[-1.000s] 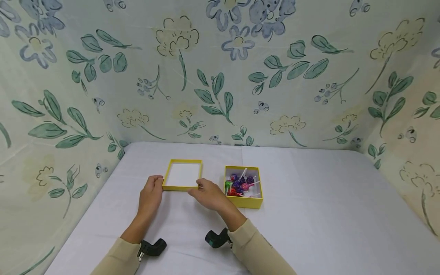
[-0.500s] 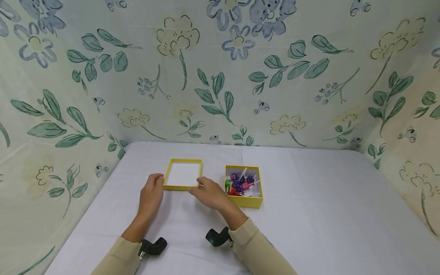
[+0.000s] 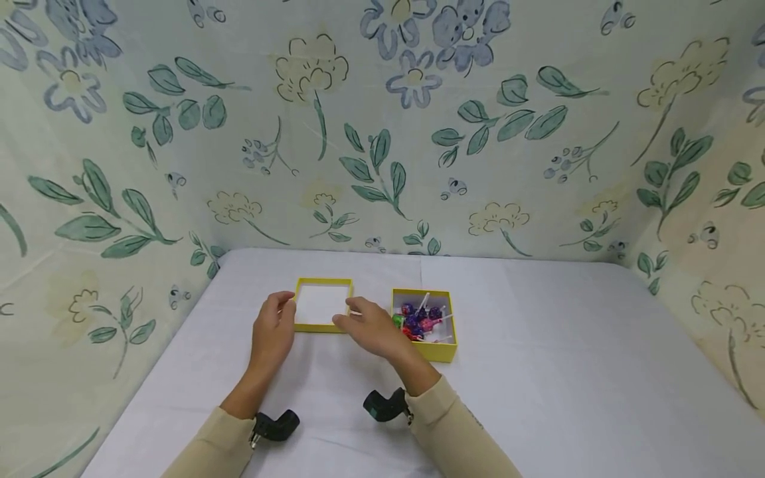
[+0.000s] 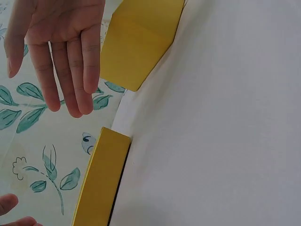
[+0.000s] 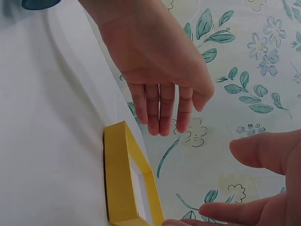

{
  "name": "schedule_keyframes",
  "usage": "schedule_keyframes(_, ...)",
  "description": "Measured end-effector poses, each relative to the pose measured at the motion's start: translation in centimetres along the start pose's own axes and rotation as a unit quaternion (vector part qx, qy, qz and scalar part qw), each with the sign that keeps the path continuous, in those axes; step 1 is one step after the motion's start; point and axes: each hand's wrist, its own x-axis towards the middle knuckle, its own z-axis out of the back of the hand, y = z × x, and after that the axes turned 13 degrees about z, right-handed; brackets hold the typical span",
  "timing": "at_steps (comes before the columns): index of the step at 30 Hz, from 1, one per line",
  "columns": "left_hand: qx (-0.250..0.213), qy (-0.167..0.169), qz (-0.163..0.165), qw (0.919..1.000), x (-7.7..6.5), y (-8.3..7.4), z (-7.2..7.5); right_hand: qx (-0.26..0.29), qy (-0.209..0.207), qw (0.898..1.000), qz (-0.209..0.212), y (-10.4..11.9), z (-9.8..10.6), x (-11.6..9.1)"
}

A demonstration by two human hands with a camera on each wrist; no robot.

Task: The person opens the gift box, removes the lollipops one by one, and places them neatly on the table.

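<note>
A shallow yellow-rimmed box lid [image 3: 325, 328] with a white inside lies hollow side up on the white table. My left hand [image 3: 273, 332] is held at its left side, fingers straight, holding nothing. The left hand [image 5: 155, 66] appears apart from the lid [image 5: 120, 174] in the right wrist view. At the lid's right side hovers my right hand [image 3: 376, 330], fingers extended and relaxed. In the left wrist view the right hand [image 4: 66, 42] shows its palm with nothing in it. Right of that hand stands a deeper yellow box [image 3: 433, 353] with several wrapped lollipops [image 3: 422, 318] inside.
A white cloth covers the table [image 3: 550, 358], which extends well to the right. Floral fabric walls [image 3: 394, 166] stand behind it and on both sides. Black camera mounts stick out from both wrists, the right one [image 3: 382, 405] nearer the box.
Both hands have let go of the lid and risen slightly off its edges. The left hand has shifted a little to the right. Lid and lollipop box stay where they were.
</note>
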Motion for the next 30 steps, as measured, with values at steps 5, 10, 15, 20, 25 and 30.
schedule_keyframes(5,-0.017,0.003,-0.030,0.9994,0.0,-0.9,-0.7,0.003,-0.008,1.000,0.023,0.3,1.0,-0.2)
schedule_keyframes(10,-0.033,0.016,-0.035,0.9987,-0.2,-1.7,-1.4,0.003,-0.011,0.999,0.039,0.7,2.4,-0.6)
schedule_keyframes(15,-0.052,0.033,-0.043,0.9972,-0.5,-2.4,-2.4,0.008,-0.015,0.999,0.048,0.8,4.4,-1.1)
schedule_keyframes(20,-0.073,0.050,-0.060,0.9942,-0.9,-2.9,-3.6,-0.001,-0.034,0.997,0.072,0.6,6.5,-1.6)
schedule_keyframes(25,-0.090,0.070,-0.078,0.9904,-1.2,-3.1,-5.0,-0.034,-0.048,0.994,0.091,0.0,8.7,-2.2)
schedule_keyframes(30,-0.105,0.087,-0.085,0.9870,-1.6,-3.5,-6.9,-0.077,-0.040,0.990,0.113,-0.7,10.6,-2.4)
